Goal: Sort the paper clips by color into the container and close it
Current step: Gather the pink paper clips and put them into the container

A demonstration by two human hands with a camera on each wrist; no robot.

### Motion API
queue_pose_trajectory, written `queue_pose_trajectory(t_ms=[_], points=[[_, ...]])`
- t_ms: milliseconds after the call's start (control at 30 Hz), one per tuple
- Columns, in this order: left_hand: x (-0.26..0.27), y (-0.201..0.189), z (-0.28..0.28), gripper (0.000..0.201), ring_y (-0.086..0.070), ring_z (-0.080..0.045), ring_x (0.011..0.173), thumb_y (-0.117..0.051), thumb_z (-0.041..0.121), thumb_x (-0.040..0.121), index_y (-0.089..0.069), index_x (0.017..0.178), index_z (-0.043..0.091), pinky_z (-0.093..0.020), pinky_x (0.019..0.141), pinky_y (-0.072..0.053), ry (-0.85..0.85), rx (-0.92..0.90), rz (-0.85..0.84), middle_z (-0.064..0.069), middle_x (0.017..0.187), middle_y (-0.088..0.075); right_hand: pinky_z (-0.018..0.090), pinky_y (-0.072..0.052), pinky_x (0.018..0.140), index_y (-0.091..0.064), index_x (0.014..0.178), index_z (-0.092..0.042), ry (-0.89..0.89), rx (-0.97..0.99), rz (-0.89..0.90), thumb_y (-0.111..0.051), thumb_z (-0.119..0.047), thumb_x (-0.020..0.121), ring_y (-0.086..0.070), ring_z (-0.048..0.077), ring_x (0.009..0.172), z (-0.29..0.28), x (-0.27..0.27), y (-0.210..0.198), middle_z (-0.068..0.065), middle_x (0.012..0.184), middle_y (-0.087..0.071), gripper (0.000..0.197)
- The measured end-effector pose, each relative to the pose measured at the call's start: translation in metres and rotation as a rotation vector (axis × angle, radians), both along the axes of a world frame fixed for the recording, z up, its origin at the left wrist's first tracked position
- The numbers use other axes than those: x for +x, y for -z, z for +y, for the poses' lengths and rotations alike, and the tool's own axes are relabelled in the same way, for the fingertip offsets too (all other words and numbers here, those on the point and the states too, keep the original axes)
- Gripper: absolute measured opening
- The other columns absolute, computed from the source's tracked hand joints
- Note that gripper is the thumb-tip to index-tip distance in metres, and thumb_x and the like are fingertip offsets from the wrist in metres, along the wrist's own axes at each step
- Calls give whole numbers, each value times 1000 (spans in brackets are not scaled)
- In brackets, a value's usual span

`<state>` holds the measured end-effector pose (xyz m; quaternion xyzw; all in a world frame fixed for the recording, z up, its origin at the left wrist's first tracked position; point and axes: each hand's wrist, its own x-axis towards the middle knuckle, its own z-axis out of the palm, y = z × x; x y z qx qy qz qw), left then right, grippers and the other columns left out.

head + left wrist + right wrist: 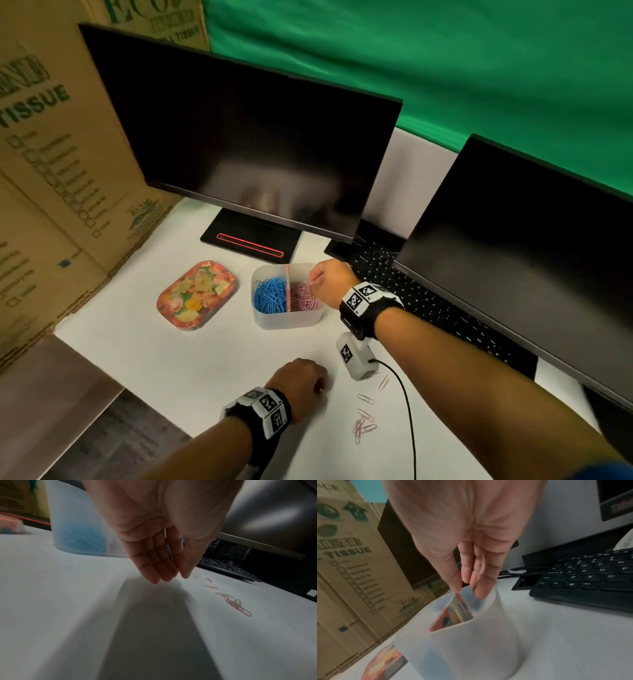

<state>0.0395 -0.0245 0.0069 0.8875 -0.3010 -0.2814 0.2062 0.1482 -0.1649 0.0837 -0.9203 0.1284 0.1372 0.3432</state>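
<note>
A translucent container [286, 320] stands mid-table, split by a divider [288, 287]. Blue paper clips [269, 296] fill its left compartment and pink paper clips [305, 299] its right one. My right hand [317, 279] hovers over the pink side. Its fingers [479, 588] point straight down above the container rim [493, 601], and no clip shows between them. The floral lid [197, 296] lies flat to the container's left. Several loose pink clips [364, 418] lie near the front. My left hand [320, 387] is just left of them, its straight fingers [154, 574] almost on the table, holding nothing.
A white adapter [356, 356] with a black cable [407, 411] sits between my hands. A black keyboard [428, 301] and two dark monitors [239, 144] stand behind and to the right. Cardboard boxes [51, 171] wall off the left side.
</note>
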Motion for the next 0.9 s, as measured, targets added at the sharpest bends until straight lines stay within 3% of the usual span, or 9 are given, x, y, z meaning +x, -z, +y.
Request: queue_pose_trajectory(t_ms=[100, 200, 333, 433, 633, 733, 900], points=[[-2, -3, -9, 21, -60, -23, 95, -53, 16, 81, -66, 97, 20, -22, 74, -40, 45, 7, 25, -2, 104, -66, 23, -54, 78, -72, 86, -23, -2, -28, -43, -60, -13, 83, -67, 16, 85, -24, -24, -1, -1, 94, -71, 17], [-7, -4, -26, 23, -59, -24, 98, -54, 19, 82, -64, 102, 20, -24, 76, -42, 83, 7, 27, -3, 108, -63, 29, -56, 84, -72, 97, -25, 43, -190, 33, -48, -10, 85, -67, 21, 91, -65, -74, 15, 4, 103, -70, 30], [-23, -2, -49, 52, -55, -27, 109, -63, 40, 80, -49, 125, 19, -36, 89, -47, 198, 97, 2, -4, 121, -50, 26, -42, 102, -56, 128, -20, -22, -329, 196, -48, -8, 88, -52, 19, 120, -94, -164, 57, 2, 131, -53, 42], [-33, 3, -57, 66, -51, -27, 112, -67, 45, 75, -40, 131, 24, -40, 90, -48, 267, 118, -35, -3, 124, -41, 25, -35, 108, -47, 138, -21, -143, -307, 146, -47, -15, 92, -41, 16, 127, -90, -205, 78, -3, 137, -42, 46], [-33, 9, -56, 54, -49, -23, 118, -62, 40, 84, -45, 134, 26, -36, 94, -44, 273, 116, -49, 0, 129, -41, 29, -42, 98, -59, 124, -13, -180, -317, 119, -44, -17, 95, -51, 24, 117, -87, -229, 87, 7, 127, -53, 33], [-39, 5, -59, 36, -53, -24, 112, -58, 32, 88, -55, 124, 25, -35, 90, -44, 285, 105, -70, 0, 123, -46, 30, -45, 93, -64, 115, -15, -155, -314, 123, -49, -24, 94, -57, 25, 109, -89, -227, 84, 6, 119, -56, 27], [-48, 5, -58, 19, -58, -22, 100, -51, 26, 91, -66, 102, 24, -31, 82, -46, 261, 108, -90, 0, 109, -55, 30, -46, 94, -63, 117, -16, -147, -305, 142, -52, -24, 93, -56, 24, 111, -84, -214, 80, 5, 121, -56, 28]])
